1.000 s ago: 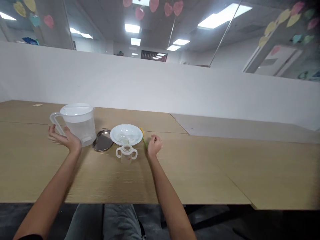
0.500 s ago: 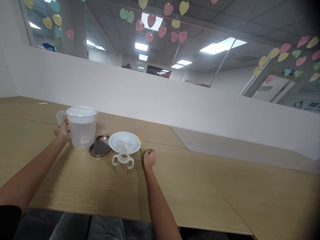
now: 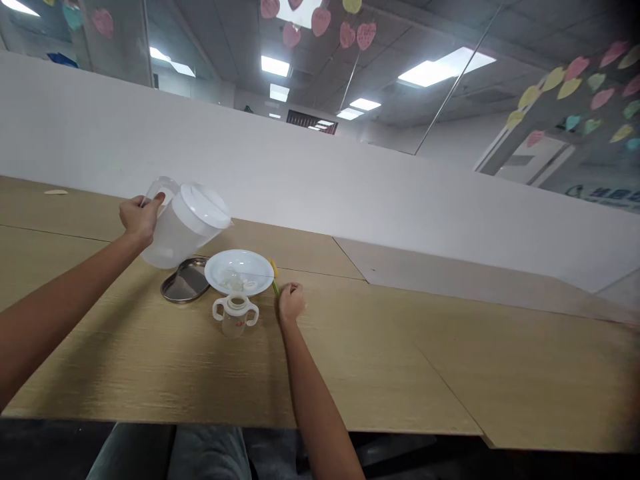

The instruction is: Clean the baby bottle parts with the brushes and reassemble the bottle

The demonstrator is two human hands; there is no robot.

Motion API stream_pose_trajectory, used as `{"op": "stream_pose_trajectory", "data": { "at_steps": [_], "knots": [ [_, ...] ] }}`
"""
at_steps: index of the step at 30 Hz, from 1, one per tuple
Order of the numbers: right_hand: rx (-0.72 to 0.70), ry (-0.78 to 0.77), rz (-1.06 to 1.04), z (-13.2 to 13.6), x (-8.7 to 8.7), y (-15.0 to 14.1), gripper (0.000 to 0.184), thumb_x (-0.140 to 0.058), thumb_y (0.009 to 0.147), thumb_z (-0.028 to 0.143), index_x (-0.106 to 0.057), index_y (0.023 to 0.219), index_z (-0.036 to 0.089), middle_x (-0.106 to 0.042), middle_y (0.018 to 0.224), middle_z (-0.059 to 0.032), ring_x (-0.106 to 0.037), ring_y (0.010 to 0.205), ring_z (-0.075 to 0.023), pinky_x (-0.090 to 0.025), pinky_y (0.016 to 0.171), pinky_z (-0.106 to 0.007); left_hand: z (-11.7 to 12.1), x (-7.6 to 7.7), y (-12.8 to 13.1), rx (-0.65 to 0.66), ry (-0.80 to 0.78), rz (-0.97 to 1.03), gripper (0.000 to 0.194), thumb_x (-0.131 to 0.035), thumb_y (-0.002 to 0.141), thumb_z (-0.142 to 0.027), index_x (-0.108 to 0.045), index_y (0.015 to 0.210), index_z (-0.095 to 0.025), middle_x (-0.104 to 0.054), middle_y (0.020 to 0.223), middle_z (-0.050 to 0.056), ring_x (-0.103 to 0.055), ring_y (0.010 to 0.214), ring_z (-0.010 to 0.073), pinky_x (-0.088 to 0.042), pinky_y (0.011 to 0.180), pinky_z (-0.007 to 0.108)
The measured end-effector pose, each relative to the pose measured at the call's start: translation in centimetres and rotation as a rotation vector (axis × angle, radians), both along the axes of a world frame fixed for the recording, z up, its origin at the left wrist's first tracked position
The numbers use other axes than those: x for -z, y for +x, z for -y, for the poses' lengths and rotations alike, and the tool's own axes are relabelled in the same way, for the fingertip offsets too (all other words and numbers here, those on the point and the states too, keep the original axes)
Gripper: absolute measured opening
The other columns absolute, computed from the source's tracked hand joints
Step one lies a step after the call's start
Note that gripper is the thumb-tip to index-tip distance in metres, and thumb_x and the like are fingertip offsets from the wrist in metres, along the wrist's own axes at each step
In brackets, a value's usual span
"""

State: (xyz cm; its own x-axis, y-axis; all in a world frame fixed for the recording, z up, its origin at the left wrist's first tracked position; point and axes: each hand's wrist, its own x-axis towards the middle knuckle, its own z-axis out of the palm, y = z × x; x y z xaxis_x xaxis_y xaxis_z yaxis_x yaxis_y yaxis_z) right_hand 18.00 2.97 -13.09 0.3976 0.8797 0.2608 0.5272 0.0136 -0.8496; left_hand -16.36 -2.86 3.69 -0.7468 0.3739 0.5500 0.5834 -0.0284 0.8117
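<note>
Wooden tabletop (image 3: 350, 360) at lower centre: at left, the left hand (image 3: 140, 220) gripped a lidded plastic pitcher (image 3: 183, 227), tilted above a steel tray (image 3: 183, 283). Rightward lay a white plate (image 3: 220, 270) and an untouched two-handled training cup (image 3: 235, 317), then the right hand (image 3: 291, 301), curled shut on nothing visible beside a green stick (image 3: 275, 283).

Handle of the clear plastic pitcher (image 3: 186, 227) partly hidden behind the fingers of the left hand (image 3: 141, 219). Inside of the closed right hand (image 3: 291, 301) out of sight, with no telling whether the thin yellow-green stick (image 3: 275, 285) lies in it. Pale pieces (image 3: 233, 281) on the white plate (image 3: 220, 263) too small to tell apart. Part of the metal tray (image 3: 185, 283) hidden under the plate's rim. Red print on the two-handled cup (image 3: 235, 325) too small to read, as is any writing on the paper hearts (image 3: 366, 35). Grey trousers (image 3: 175, 453) cut off by the bottom edge, left arm (image 3: 60, 293) by the left edge.
</note>
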Motion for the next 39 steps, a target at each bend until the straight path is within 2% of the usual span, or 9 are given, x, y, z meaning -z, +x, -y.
{"op": "stream_pose_trajectory", "data": {
  "at_steps": [3, 10, 16, 23, 30, 35, 39],
  "knots": [
    [-0.003, -0.005, -0.007, -0.2, -0.1, 0.0, 0.024, -0.040, 0.087, 0.030, -0.060, 0.094, 0.019, -0.070, 0.088, -0.0105, -0.063, 0.080, -0.0265, -0.036, 0.070, -0.033, 0.3, -0.8, 2.0, -0.028, -0.019, 0.043, 0.047, -0.073, 0.069, -0.048, -0.040, 0.057, -0.016, -0.024, 0.057, -0.008, -0.024, 0.057, 0.0053, -0.020, 0.051, 0.023],
    [-0.007, -0.016, -0.020, -0.4, -0.2, -0.2, 0.023, -0.041, 0.087, 0.029, -0.059, 0.094, 0.018, -0.070, 0.086, -0.0106, -0.062, 0.079, -0.0262, -0.035, 0.071, -0.033, 1.5, -2.2, 4.9, 0.123, -0.098, -0.247, 0.037, -0.072, 0.070, -0.039, -0.050, 0.056, -0.013, -0.030, 0.055, -0.007, -0.027, 0.057, 0.0062, -0.022, 0.053, 0.023],
    [0.005, -0.009, -0.009, -0.3, 0.0, -0.1, 0.026, -0.038, 0.089, 0.031, -0.060, 0.093, 0.018, -0.070, 0.090, -0.0122, -0.062, 0.078, -0.0268, -0.036, 0.070, -0.034, 1.5, -2.5, 6.2, 0.091, -0.154, -0.307, 0.035, -0.071, 0.069, -0.042, -0.060, 0.063, -0.010, -0.038, 0.055, -0.006, -0.029, 0.059, 0.0071, -0.023, 0.056, 0.023],
    [0.006, 0.008, -0.005, -0.6, 0.3, -0.1, 0.026, -0.038, 0.089, 0.032, -0.060, 0.092, 0.019, -0.070, 0.088, -0.0113, -0.061, 0.077, -0.0255, -0.036, 0.069, -0.032, 1.2, -2.0, 6.9, 0.050, -0.177, -0.379, 0.030, -0.068, 0.068, -0.038, -0.063, 0.064, -0.009, -0.038, 0.052, -0.005, -0.035, 0.059, 0.0086, -0.024, 0.057, 0.024],
    [0.006, 0.010, -0.007, -0.7, 0.5, -0.1, 0.032, -0.033, 0.091, 0.035, -0.061, 0.092, 0.018, -0.070, 0.084, -0.0115, -0.061, 0.078, -0.0264, -0.036, 0.071, -0.033, 1.5, -2.4, 7.2, 0.041, -0.199, -0.429, 0.030, -0.066, 0.070, -0.039, -0.063, 0.064, -0.010, -0.045, 0.054, -0.003, -0.036, 0.059, 0.0101, -0.026, 0.059, 0.026],
    [-0.008, 0.006, 0.005, -0.7, 0.5, -0.1, 0.032, -0.034, 0.092, 0.035, -0.061, 0.090, 0.019, -0.070, 0.081, -0.0105, -0.061, 0.076, -0.0260, -0.036, 0.069, -0.032, 1.3, -2.4, 7.1, 0.019, -0.171, -0.491, 0.020, -0.066, 0.069, -0.035, -0.062, 0.061, -0.017, -0.047, 0.055, -0.001, -0.042, 0.060, 0.0145, -0.028, 0.062, 0.028],
    [-0.010, -0.011, 0.021, -0.6, 0.4, 0.0, 0.032, -0.034, 0.092, 0.034, -0.062, 0.091, 0.018, -0.070, 0.083, -0.0116, -0.062, 0.077, -0.0265, -0.035, 0.065, -0.031, 1.2, -2.1, 6.2, 0.033, -0.203, -0.489, 0.021, -0.066, 0.070, -0.036, -0.062, 0.064, -0.016, -0.048, 0.057, -0.002, -0.044, 0.063, 0.0141, -0.028, 0.064, 0.027]
  ]
}}
